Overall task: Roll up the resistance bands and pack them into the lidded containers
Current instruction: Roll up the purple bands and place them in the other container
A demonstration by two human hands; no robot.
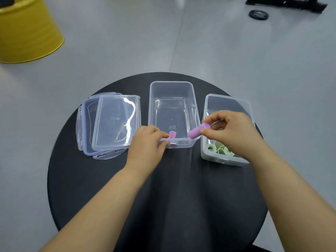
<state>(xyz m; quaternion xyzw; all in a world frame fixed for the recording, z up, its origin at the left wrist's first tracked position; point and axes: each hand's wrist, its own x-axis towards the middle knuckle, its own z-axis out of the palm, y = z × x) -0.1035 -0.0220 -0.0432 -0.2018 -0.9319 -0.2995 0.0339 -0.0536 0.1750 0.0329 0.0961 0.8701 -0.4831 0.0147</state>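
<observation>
Left hand (147, 142) pinches a small purple curl (172, 134) at the middle container (152, 106) front rim. My right hand (232, 131) grips the purple roll (197, 132) over its right corner. Green rolls (220, 150) sit in the right container (227, 101). Lids (112, 122) are stacked left on the bench (163, 197).

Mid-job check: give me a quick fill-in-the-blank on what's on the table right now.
1. The right hand has its grip on a rolled ___ band.
2. The green rolls lie in the container farthest ___.
3. The lids lie stacked to the ___ of the middle container.

Missing words: purple; right; left.
</observation>
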